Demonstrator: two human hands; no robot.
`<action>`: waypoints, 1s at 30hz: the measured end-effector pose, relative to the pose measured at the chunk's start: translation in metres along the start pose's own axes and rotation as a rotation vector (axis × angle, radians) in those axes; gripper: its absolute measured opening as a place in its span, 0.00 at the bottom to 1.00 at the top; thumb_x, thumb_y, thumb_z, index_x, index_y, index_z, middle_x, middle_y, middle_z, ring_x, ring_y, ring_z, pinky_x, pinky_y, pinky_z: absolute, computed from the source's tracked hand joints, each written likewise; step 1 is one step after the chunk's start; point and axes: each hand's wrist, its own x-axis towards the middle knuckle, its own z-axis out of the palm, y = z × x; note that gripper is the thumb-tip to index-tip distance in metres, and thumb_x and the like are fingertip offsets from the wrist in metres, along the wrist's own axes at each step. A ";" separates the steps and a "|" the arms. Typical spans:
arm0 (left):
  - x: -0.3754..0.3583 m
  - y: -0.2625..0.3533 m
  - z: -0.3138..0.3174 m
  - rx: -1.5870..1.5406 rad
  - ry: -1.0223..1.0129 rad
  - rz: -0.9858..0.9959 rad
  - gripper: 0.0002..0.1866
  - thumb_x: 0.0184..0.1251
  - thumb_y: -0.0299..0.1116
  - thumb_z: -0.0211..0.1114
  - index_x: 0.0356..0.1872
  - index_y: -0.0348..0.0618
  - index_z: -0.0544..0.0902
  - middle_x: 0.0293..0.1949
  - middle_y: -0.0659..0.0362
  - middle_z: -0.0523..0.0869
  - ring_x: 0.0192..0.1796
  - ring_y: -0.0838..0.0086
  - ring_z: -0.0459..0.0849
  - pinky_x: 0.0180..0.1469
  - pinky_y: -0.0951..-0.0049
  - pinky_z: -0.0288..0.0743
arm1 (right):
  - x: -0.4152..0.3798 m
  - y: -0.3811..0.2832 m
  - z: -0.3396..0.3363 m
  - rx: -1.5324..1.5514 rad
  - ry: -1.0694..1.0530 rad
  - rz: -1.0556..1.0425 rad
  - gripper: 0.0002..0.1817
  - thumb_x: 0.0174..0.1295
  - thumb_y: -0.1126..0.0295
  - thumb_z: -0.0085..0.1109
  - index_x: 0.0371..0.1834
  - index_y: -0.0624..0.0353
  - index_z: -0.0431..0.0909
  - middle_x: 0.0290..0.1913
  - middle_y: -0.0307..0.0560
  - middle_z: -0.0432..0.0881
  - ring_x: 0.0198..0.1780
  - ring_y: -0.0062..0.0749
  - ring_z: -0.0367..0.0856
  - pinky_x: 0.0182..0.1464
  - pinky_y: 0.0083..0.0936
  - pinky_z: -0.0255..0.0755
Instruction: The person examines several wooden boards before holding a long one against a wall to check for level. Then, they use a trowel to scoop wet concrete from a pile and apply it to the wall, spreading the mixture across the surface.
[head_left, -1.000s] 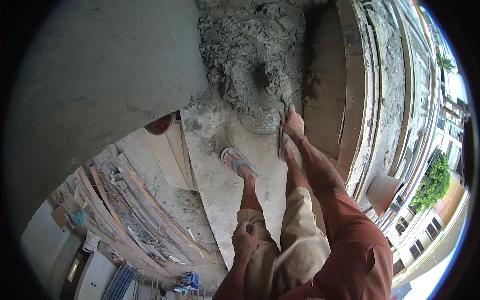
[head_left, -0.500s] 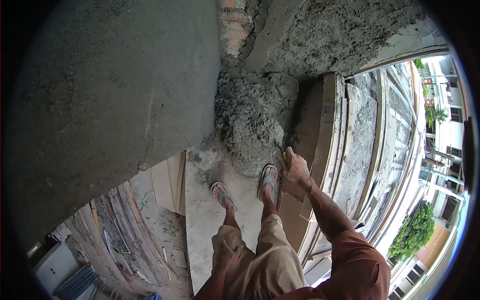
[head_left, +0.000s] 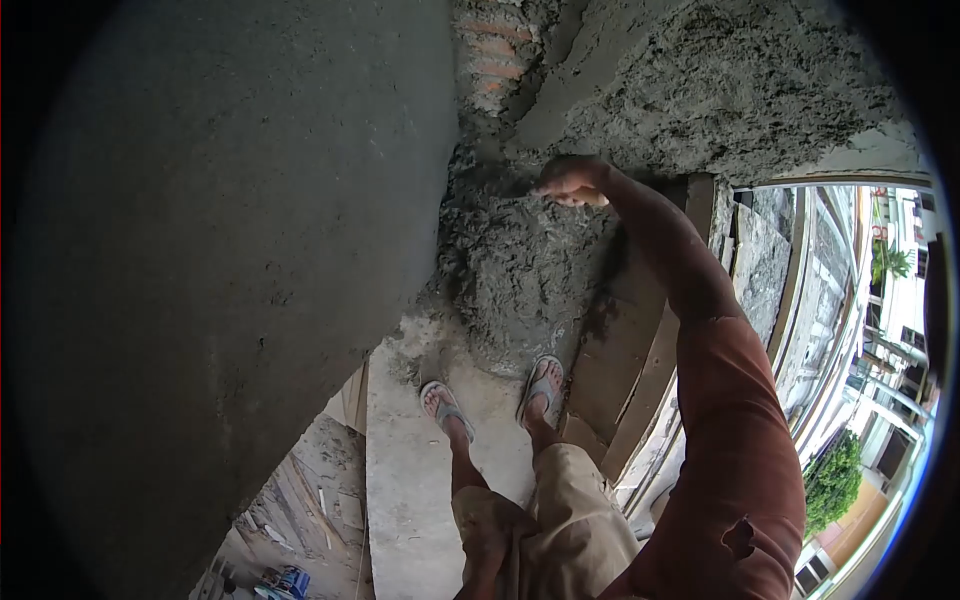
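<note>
My right hand [head_left: 575,183] is closed, above the far end of a heap of wet grey mortar [head_left: 520,270]. A dark, mortar-coloured shape by its fingertips blends into the heap, and I cannot make out what it is. My left hand [head_left: 490,545] lies on my left knee over the beige shorts [head_left: 575,500], fingers laid along the cloth and partly in shadow. The heap sits in the corner between a smooth grey wall [head_left: 250,230] and a roughly mortared wall [head_left: 740,90].
Bare bricks [head_left: 492,55] show between the two walls. My sandalled feet [head_left: 540,388] stand on a concrete ledge [head_left: 415,500] just before the heap. A brown board [head_left: 620,350] and several planks line the right side. Debris [head_left: 300,500] lies below on the left.
My right hand has moved from the heap's near right edge, beside my foot, forward to its far end, with the arm stretched out. My left hand stays on the knee. The view has shifted slightly.
</note>
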 end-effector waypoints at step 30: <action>0.042 -0.061 -0.101 0.368 -0.056 0.023 0.37 0.64 0.58 0.62 0.66 0.43 0.67 0.56 0.40 0.76 0.53 0.40 0.81 0.56 0.46 0.74 | 0.056 0.178 0.451 0.375 0.998 0.284 0.22 0.69 0.50 0.53 0.49 0.57 0.65 0.34 0.68 0.82 0.40 0.72 0.79 0.42 0.59 0.71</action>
